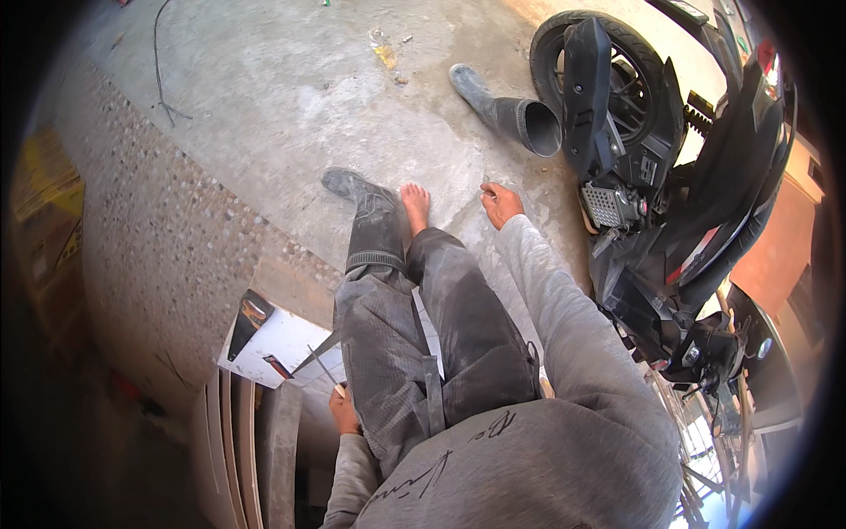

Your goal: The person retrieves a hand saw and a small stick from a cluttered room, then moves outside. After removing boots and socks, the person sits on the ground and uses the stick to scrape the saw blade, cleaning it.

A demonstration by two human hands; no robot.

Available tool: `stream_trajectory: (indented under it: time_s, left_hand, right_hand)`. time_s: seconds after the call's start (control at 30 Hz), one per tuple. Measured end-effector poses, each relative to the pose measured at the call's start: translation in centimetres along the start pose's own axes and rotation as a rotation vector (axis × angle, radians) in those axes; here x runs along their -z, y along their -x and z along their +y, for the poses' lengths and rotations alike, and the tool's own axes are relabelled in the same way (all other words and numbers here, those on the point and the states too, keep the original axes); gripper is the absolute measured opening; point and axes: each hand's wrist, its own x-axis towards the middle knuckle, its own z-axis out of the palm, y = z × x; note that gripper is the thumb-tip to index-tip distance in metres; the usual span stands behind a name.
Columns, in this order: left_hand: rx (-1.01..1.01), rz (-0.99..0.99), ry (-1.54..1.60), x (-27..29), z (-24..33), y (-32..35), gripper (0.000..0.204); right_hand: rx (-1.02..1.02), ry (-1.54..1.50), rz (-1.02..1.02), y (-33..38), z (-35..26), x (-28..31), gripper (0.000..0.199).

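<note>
Beside my left thigh, my left hand (345,413) is closed round the lower end of a thin grey rod (322,367) with a pale tip at the fingers. My right arm stretches forward past my right knee. The fingers of my right hand (502,205) are curled in a pinch above the floor, and what they hold, if anything, is too small to name. A dark rubber boot (366,220) covers my left foot. My right foot (416,207) is bare. The other rubber boot (511,113) lies on its side ahead, its opening toward me.
A motorcycle (652,176) stands close on the right. A handsaw (250,323) and an orange-and-black handled tool (278,365) lie on a white board (304,333) at my left. Upright boards (280,441) stand below it. A wire (159,66) lies on the concrete floor (264,97).
</note>
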Motion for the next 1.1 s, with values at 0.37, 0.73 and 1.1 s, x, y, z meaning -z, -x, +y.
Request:
stream_trajectory:
  time_s: [0.37,0.73,1.1]
  left_hand:
    - [0.007,0.014,-0.144,-1.0,0.7,-0.3,0.017]
    - [-0.033,-0.009,-0.069,-1.7,2.0,-1.4,0.017]
    - [-0.348,0.039,-0.151,0.5,6.4,-1.4,0.016]
  right_hand:
    - [0.082,-0.105,-0.102,7.3,-0.2,-6.3,0.030]
    - [-0.009,-0.058,-0.117,7.1,0.9,-5.4,0.028]
    - [0.079,-0.154,-0.404,11.1,-4.3,-13.1,0.047]
